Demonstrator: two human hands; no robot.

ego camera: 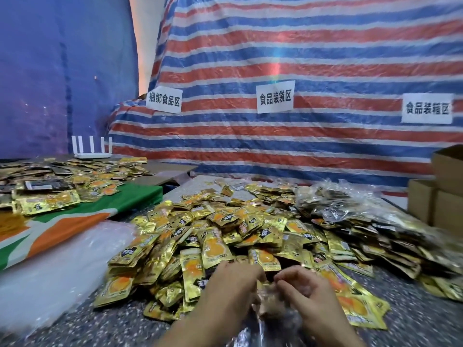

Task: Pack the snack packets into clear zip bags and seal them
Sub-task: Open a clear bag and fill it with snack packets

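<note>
A big heap of gold snack packets (225, 231) covers the middle of the speckled table (105, 324). At the near edge my left hand (233, 289) and my right hand (303, 289) meet over a clear zip bag (269, 319) that holds dark, blurred contents. Fingers of both hands are curled and pinch the bag's top edge between them. The bag's lower part runs out of view at the bottom. A stack of empty clear bags (50, 274) lies to the left.
Filled clear bags (350, 204) pile up at the right, next to cardboard boxes (441, 194). A green and orange cloth (82, 216) with more packets lies left, a white router (92, 147) behind it. A striped tarp (300, 71) with paper signs hangs behind.
</note>
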